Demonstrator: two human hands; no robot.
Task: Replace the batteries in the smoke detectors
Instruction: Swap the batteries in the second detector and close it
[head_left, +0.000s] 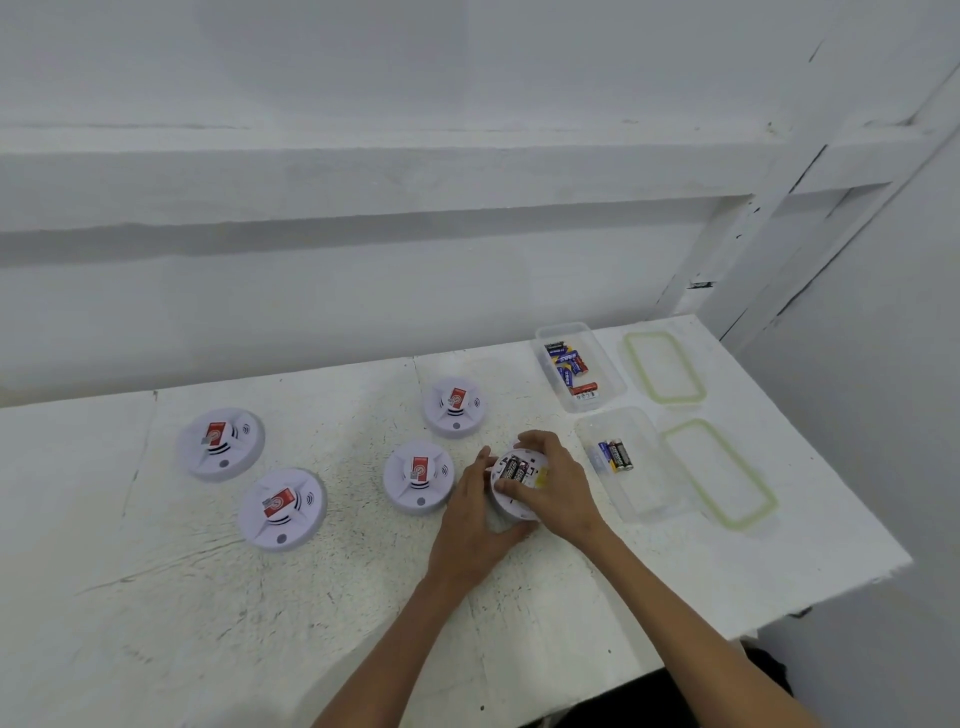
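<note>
A white smoke detector lies upside down on the table, its back open with black batteries in the compartment. My left hand grips its left and near side. My right hand wraps over its right side, fingertips touching the batteries. Several other detectors sit face up with red stickers: one just left of my hands, one behind it, and two at the left.
Two clear plastic boxes stand at the right: the far box holds several blue and red batteries, the near box holds a few black ones. Their green-rimmed lids lie beside them, near the table's right edge.
</note>
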